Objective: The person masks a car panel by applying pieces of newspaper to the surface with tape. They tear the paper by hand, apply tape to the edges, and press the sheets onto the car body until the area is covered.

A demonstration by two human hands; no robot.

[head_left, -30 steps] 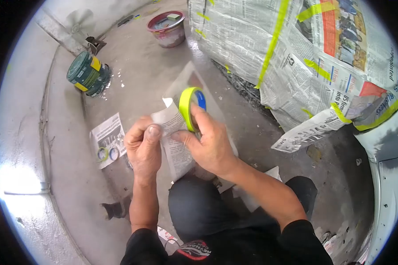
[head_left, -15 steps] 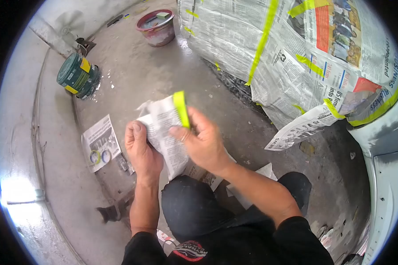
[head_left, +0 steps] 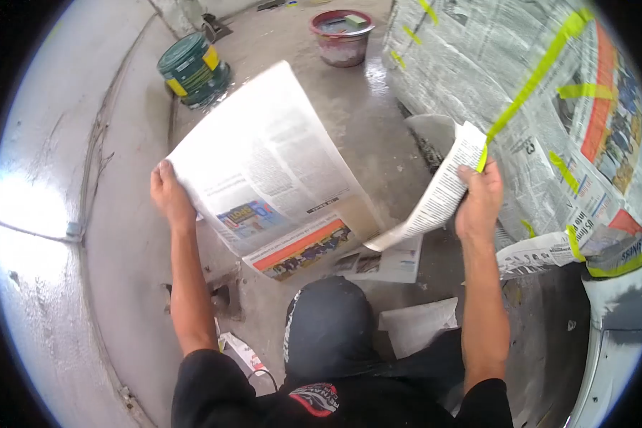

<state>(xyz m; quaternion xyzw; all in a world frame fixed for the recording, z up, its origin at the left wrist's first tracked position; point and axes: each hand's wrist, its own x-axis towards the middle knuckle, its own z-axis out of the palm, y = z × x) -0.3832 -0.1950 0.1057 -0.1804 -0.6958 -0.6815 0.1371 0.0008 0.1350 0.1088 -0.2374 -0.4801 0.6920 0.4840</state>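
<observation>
Between my two hands a sheet of newspaper (head_left: 271,157) is spread wide, sagging in the middle above my knee. My left hand (head_left: 172,198) pinches its left edge, thumb on top. On the other side my right hand (head_left: 480,203) is closed on the right end, which is curled and partly folded. A strip of yellow-green tape (head_left: 483,158) shows along that end, beside the right fingers. To the right stands a large form covered in taped newspaper (head_left: 471,78), and a loose flap of newspaper (head_left: 542,255) hangs from its lower edge.
A dark green bucket (head_left: 192,70) stands by the left wall. Farther back is a reddish basin (head_left: 342,50) with a sponge-like block on its rim. More newspaper (head_left: 421,328) lies on the floor near my knee. A pale painted panel (head_left: 624,342) is at the right.
The newspaper was folded small between my hands and is now opened out. My hands have moved far apart, left hand leftward, right hand rightward. The camera view has shifted.
</observation>
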